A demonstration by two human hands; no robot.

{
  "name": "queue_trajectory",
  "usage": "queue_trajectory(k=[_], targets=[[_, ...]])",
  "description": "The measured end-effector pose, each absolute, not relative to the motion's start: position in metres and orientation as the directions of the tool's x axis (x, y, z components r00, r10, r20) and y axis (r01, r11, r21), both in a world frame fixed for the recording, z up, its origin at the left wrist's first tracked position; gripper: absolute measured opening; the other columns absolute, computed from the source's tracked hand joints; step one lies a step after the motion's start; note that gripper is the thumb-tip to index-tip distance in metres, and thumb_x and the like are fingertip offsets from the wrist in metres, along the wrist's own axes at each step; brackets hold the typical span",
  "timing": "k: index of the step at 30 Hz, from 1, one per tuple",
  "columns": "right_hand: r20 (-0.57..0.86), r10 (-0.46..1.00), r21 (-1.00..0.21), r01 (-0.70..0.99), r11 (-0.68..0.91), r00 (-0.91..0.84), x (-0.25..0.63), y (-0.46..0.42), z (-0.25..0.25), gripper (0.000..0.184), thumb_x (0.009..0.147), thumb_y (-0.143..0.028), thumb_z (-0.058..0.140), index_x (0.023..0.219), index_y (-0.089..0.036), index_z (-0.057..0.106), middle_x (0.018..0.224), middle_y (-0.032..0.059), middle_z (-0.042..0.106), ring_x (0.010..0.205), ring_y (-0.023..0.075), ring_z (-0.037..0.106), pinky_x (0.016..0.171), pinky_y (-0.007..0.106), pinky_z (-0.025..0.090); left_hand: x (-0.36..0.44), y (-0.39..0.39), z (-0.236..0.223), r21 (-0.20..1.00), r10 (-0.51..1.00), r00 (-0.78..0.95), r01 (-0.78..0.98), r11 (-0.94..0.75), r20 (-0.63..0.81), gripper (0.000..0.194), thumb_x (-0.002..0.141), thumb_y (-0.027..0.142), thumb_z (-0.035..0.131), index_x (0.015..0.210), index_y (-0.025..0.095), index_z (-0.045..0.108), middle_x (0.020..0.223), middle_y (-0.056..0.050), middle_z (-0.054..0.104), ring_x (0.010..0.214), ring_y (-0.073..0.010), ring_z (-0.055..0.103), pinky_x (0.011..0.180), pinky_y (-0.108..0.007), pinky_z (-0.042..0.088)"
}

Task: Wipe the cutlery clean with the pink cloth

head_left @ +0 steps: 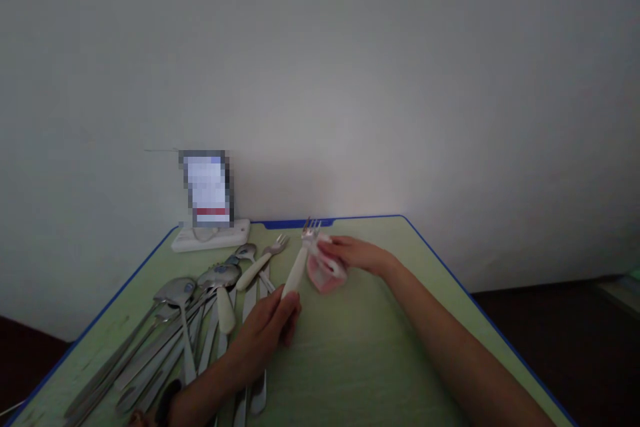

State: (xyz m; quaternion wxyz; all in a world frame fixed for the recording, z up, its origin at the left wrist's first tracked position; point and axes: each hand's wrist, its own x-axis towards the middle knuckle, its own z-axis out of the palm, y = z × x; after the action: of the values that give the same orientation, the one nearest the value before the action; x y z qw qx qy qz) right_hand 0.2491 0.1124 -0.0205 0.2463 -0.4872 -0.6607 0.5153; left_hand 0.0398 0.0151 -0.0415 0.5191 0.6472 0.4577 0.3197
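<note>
My left hand [274, 317] is closed around the pale handle of a fork [296, 270], whose metal tines point up and away from me. My right hand [355, 253] pinches a pink and white cloth [326, 272] that hangs in loose folds, slightly blurred, right beside the fork's head. Whether the cloth touches the metal I cannot tell. Left of and partly behind my left forearm lies a pile of cutlery with several spoons [175, 292] and long metal handles. Another fork [257, 270] with a pale handle rests on top of the pile's far end.
The green table [380, 347] has a blue edge and stands against a grey wall [400, 113]. At its far left a phone [207, 188] with a lit, blurred-out screen leans upright by a white power strip [213, 235].
</note>
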Motion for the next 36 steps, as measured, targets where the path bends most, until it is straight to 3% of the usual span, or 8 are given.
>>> queue_trajectory(k=[4,7,13,18,20,24,28,36], targets=[[0.001,0.963,-0.798,0.58,0.162,-0.268,0.242,0.102,-0.004,0.032,0.071,-0.033,0.067,0.096,-0.014,0.06,0.073,-0.002,0.05,0.063,0.0081,0.042,0.057,0.021,0.033,0.041,0.015,-0.041,0.954,0.922,0.382,0.295,-0.053,-0.067,0.042,0.091,0.052,0.029,0.069,0.02,0.045,0.053,0.005,0.044,0.051,-0.0127,0.042,0.05,-0.023,0.033],[-0.089,0.871,-0.924,0.366,0.109,-0.483,0.232,0.094,0.007,0.019,0.081,-0.031,0.053,0.088,-0.014,0.058,0.061,-0.0054,0.043,0.053,0.0066,0.037,0.05,0.02,0.03,0.041,0.015,-0.038,0.932,0.915,0.402,0.345,-0.109,-0.041,0.043,0.091,0.051,0.03,0.064,0.02,0.044,0.054,0.004,0.043,0.052,-0.0129,0.041,0.051,-0.023,0.032],[-0.18,0.58,-0.979,0.09,-0.182,-0.794,0.217,0.081,0.004,0.042,0.071,-0.048,0.063,0.093,-0.013,0.057,0.066,-0.0025,0.051,0.054,0.0066,0.045,0.049,0.02,0.031,0.041,0.017,-0.036,0.915,0.888,0.461,0.361,-0.18,-0.007,0.043,0.09,0.05,0.03,0.066,0.019,0.047,0.054,0.004,0.045,0.052,-0.0128,0.042,0.052,-0.023,0.032],[-0.117,0.832,-0.992,0.024,-0.125,-0.542,0.226,0.09,0.016,0.043,0.069,-0.056,0.06,0.081,-0.016,0.053,0.057,-0.0061,0.043,0.046,0.0051,0.034,0.044,0.02,0.023,0.038,0.016,-0.039,0.88,0.833,0.552,0.41,-0.239,-0.031,0.04,0.089,0.044,0.035,0.062,0.018,0.048,0.053,0.004,0.046,0.05,-0.0113,0.042,0.05,-0.021,0.03],[-0.077,0.914,-0.979,0.205,0.007,-0.398,0.243,0.096,0.028,0.04,0.074,-0.056,0.054,0.076,-0.017,0.052,0.054,-0.0069,0.039,0.046,0.006,0.031,0.045,0.021,0.023,0.038,0.016,-0.039,0.856,0.807,0.589,0.432,-0.285,-0.029,0.035,0.088,0.041,0.039,0.065,0.018,0.049,0.055,0.004,0.047,0.051,-0.0111,0.042,0.05,-0.021,0.029],[0.084,0.979,-0.514,0.834,0.201,-0.184,0.29,0.106,0.041,0.032,0.073,-0.04,0.058,0.054,-0.017,0.047,0.052,-0.0035,0.043,0.051,0.0084,0.038,0.051,0.024,0.026,0.039,0.016,-0.04,0.838,0.828,0.56,0.464,-0.287,-0.027,0.038,0.091,0.041,0.033,0.062,0.019,0.044,0.054,0.005,0.044,0.051,-0.011,0.042,0.051,-0.021,0.03],[-0.26,0.966,-0.183,0.982,-0.037,-0.012,0.337,0.112,0.031,0.029,0.075,-0.039,0.058,0.056,-0.017,0.058,0.059,0.0028,0.058,0.058,0.0137,0.052,0.054,0.025,0.032,0.041,0.015,-0.04,0.824,0.823,0.567,0.478,-0.304,-0.025,0.038,0.092,0.04,0.032,0.062,0.019,0.042,0.055,0.005,0.042,0.052,-0.0112,0.042,0.052,-0.021,0.03],[-0.26,0.924,-0.059,0.951,-0.304,0.279,0.374,0.122,-0.002,0.035,0.074,-0.042,0.061,0.092,-0.013,0.067,0.099,0.0165,0.067,0.091,0.0258,0.062,0.07,0.031,0.043,0.042,0.014,-0.038,0.794,0.811,0.584,0.506,-0.337,-0.029,0.035,0.091,0.036,0.034,0.062,0.019,0.042,0.056,0.005,0.043,0.053,-0.0112,0.043,0.054,-0.022,0.03]])
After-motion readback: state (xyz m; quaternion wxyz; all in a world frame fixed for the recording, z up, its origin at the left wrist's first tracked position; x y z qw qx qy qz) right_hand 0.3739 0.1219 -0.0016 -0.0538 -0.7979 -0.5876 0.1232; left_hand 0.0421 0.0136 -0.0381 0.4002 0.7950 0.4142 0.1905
